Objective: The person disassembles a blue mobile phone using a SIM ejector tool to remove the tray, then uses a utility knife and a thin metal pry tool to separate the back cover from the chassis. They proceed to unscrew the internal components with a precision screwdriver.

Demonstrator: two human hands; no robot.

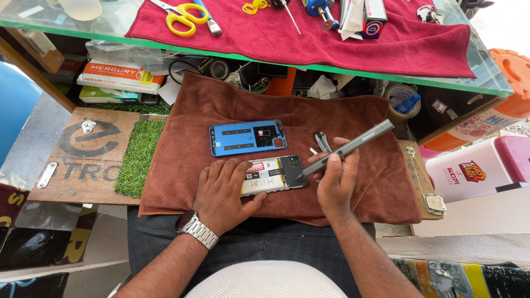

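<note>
Person working on opened phone (274,174) lying mid brown towel (221,107). Left hand (223,190) lying flat, fingers spread, pinning phone's left end. Right hand (335,179) gripping grey screwdriver (346,148) w/ fingers closed round it, tip touching phone's camera end. Blue back cover (247,137) lying just above phone; tweezers (323,142) nearby on right.

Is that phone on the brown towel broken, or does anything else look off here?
Opened rather than visibly broken. The phone lies with its back off and insides showing, pinned by the left hand. Its blue back cover lies apart, just above it. The right hand holds a grey screwdriver to its camera end. Nothing looks spilled.
</note>
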